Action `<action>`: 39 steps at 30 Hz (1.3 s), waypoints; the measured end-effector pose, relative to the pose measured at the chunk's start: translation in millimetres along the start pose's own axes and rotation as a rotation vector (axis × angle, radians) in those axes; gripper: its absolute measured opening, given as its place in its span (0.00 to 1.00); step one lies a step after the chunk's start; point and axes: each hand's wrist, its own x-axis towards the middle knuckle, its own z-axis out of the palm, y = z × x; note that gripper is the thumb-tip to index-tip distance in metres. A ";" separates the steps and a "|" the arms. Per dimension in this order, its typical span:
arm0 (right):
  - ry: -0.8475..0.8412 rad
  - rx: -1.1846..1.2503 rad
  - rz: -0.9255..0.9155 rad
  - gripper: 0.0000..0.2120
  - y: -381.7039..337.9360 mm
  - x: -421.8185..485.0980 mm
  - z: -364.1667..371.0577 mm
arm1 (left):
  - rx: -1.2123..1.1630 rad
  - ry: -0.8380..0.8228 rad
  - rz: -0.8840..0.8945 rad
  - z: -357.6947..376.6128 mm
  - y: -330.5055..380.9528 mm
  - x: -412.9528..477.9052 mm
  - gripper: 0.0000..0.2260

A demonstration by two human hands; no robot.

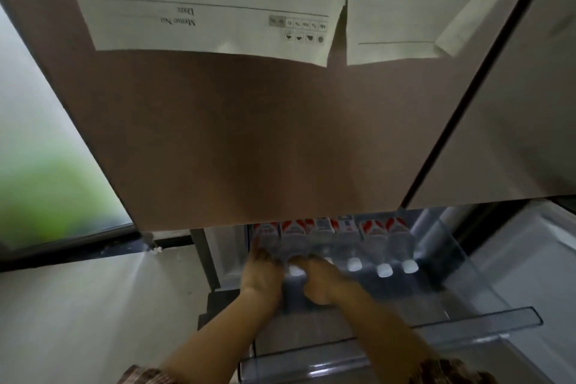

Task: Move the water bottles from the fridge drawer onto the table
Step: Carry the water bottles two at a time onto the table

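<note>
Several clear water bottles (377, 243) with red-and-white labels and white caps lie side by side in the pulled-out clear fridge drawer (486, 321), caps pointing towards me. My left hand (261, 271) reaches onto the leftmost bottle, fingers spread over its body. My right hand (321, 280) lies on the bottles just right of it, beside a white cap (296, 271). Motion blur hides whether either hand has closed round a bottle. The bottles' far ends are hidden under the fridge door.
The brown fridge door (265, 140) fills the upper view, with memo sheets (218, 9) stuck on it. A second door panel (514, 134) is at the right. A pale floor (93, 305) and frosted window (46, 150) lie to the left.
</note>
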 end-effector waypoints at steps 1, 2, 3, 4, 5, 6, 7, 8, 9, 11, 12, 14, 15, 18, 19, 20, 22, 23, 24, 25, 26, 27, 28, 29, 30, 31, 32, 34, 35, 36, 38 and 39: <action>-0.012 -0.008 -0.002 0.32 1.7 2.7 1.1 | 0.028 -0.013 -0.008 1.7 0.9 0.9 0.25; -0.024 -0.016 -0.005 0.33 3.0 6.1 2.2 | 0.061 -0.028 -0.014 4.5 1.8 2.7 0.25; -0.033 -0.018 -0.008 0.32 3.8 8.1 3.5 | 0.097 -0.048 -0.017 6.3 2.5 4.4 0.25; -0.034 -0.020 -0.015 0.32 4.3 10.2 4.4 | 0.126 -0.065 -0.016 7.9 2.9 6.6 0.25; -0.031 -0.015 -0.017 0.32 5.0 11.6 5.4 | 0.143 -0.079 -0.015 8.2 3.6 9.1 0.24; -0.027 -0.002 -0.019 0.31 7.0 13.3 6.5 | 0.148 -0.091 -0.019 8.9 4.4 12.0 0.24; -0.027 0.016 -0.015 0.30 8.9 14.4 7.4 | 0.149 -0.108 -0.027 8.9 5.3 15.1 0.24; -0.025 0.032 -0.015 0.29 10.7 15.3 8.2 | 0.155 -0.124 -0.035 9.2 6.4 17.9 0.25; -0.024 0.048 -0.013 0.26 12.3 15.8 8.9 | 0.168 -0.142 -0.045 10.1 7.7 20.5 0.25; -0.012 0.056 -0.009 0.22 15.8 15.9 10.1 | 0.172 -0.172 -0.070 11.7 10.2 24.0 0.26; -0.007 0.053 -0.003 0.22 17.1 15.2 10.8 | 0.161 -0.190 -0.078 12.1 11.1 25.5 0.25; -0.024 0.060 0.006 0.24 19.0 12.2 11.0 | 0.119 -0.226 -0.077 10.4 12.9 27.0 0.23; -0.031 0.065 0.008 0.25 19.7 11.2 11.0 | 0.092 -0.234 -0.070 9.0 13.5 27.0 0.21; -0.036 0.054 0.014 0.22 19.9 7.0 11.9 | -0.022 -0.229 -0.048 4.0 13.1 21.4 0.18; -0.039 0.054 0.020 0.21 19.0 4.3 11.3 | -0.060 -0.226 -0.035 1.9 13.0 18.4 0.18; -0.042 0.055 0.024 0.21 18.2 0.6 10.3 | -0.096 -0.224 -0.019 -0.8 13.0 14.3 0.19; -0.038 0.047 0.033 0.21 17.2 -7.9 7.0 | -0.149 -0.196 0.003 -6.7 14.2 3.7 0.20; -0.031 0.038 0.031 0.20 16.9 -13.0 4.3 | -0.166 -0.173 0.007 -10.3 14.1 -2.6 0.20; -0.019 0.025 0.020 0.19 16.2 -19.0 1.2 | -0.184 -0.150 0.008 -14.1 13.4 -9.3 0.20; -0.010 0.016 0.007 0.18 15.0 -26.1 -3.0 | -0.198 -0.128 0.010 -18.2 12.0 -15.8 0.20; -0.001 0.010 -0.012 0.18 13.7 -33.7 -7.9 | -0.203 -0.108 0.015 -23.1 10.4 -22.7 0.21; 0.005 0.001 -0.029 0.17 12.5 -41.9 -13.6 | -0.201 -0.083 0.026 -28.0 8.4 -29.5 0.21; 0.019 -0.003 -0.048 0.16 10.9 -50.7 -19.7 | -0.192 -0.047 0.040 -33.9 6.9 -37.1 0.21; 0.037 -0.004 -0.063 0.15 8.9 -59.3 -26.3 | -0.172 -0.006 0.060 -40.1 5.2 -44.6 0.20; 0.071 -0.003 -0.086 0.15 6.7 -67.9 -32.7 | -0.155 0.037 0.083 -47.6 3.5 -52.8 0.20; 0.118 -0.002 -0.110 0.14 4.0 -75.9 -38.1 | -0.152 0.079 0.101 -55.0 1.8 -60.7 0.19; 0.172 0.001 -0.141 0.13 1.1 -83.9 -42.9 | -0.167 0.118 0.111 -62.4 0.1 -68.0 0.19; 0.279 -0.015 -0.188 0.11 -5.2 -97.3 -49.6 | -0.245 0.181 0.098 -77.2 -3.5 -80.9 0.20; 0.317 -0.031 -0.200 0.10 -9.4 -104.0 -52.2 | -0.295 0.198 0.081 -84.3 -5.2 -86.5 0.21; 0.346 -0.044 -0.217 0.11 -13.3 -110.0 -53.9 | -0.345 0.203 0.064 -90.4 -6.7 -92.1 0.22; 0.378 -0.068 -0.240 0.12 -19.1 -120.0 -55.4 | -0.408 0.191 0.043 -99.3 -9.4 -102.7 0.25; 0.386 -0.083 -0.246 0.13 -21.4 -125.7 -55.8 | -0.418 0.185 0.032 -102.1 -10.3 -108.8 0.26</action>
